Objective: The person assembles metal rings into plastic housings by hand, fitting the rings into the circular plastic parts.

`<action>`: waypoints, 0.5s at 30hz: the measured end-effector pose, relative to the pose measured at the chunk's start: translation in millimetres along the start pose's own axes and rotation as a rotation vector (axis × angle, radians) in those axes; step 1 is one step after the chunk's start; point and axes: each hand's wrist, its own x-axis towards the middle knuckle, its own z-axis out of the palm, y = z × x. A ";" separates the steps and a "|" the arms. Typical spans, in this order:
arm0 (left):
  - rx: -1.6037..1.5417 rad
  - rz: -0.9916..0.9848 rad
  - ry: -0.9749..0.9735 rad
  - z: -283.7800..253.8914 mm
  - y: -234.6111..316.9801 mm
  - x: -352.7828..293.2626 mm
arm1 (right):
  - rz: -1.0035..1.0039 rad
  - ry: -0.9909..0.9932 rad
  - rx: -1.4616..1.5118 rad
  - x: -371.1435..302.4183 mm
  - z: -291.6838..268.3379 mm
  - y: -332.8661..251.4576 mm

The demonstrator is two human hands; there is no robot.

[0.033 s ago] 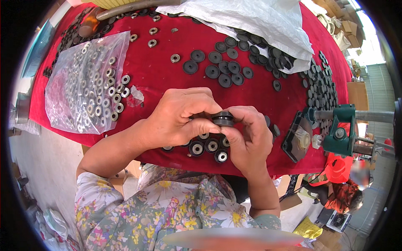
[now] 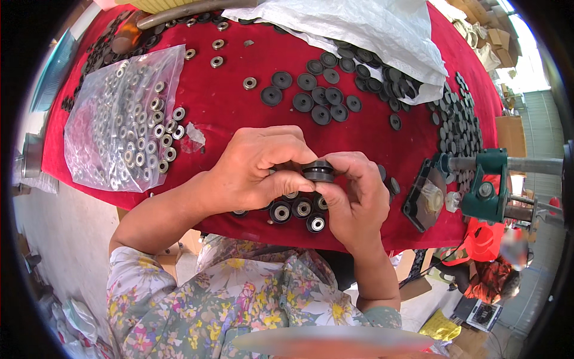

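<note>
Head view shows left hand (image 2: 254,173) and right hand (image 2: 353,191) pinching one black wheel (image 2: 318,172) between thumbs and fingertips above the finished wheels (image 2: 293,210) at the red tabletop's (image 2: 239,113) near edge, probably to press its bearing in.

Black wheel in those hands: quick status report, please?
Left hand and right hand both pinch the black wheel. Finished wheels with bearings lie just beneath. Nothing blocks the hands.

a short-sleeved floral blouse, grey-blue with yellow, white and pink blossoms; forearms and hands (image 2: 299,179) bare.
</note>
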 end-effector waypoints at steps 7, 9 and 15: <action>-0.017 0.016 0.014 2.5 2.6 -0.6 | -0.023 -0.008 0.080 -3.5 2.4 3.1; -0.008 0.018 0.001 1.6 2.2 0.3 | -0.027 -0.002 0.085 -3.5 1.5 3.1; -0.007 -0.007 -0.071 4.2 -1.3 0.7 | 0.049 -0.026 0.047 -3.7 -7.6 5.3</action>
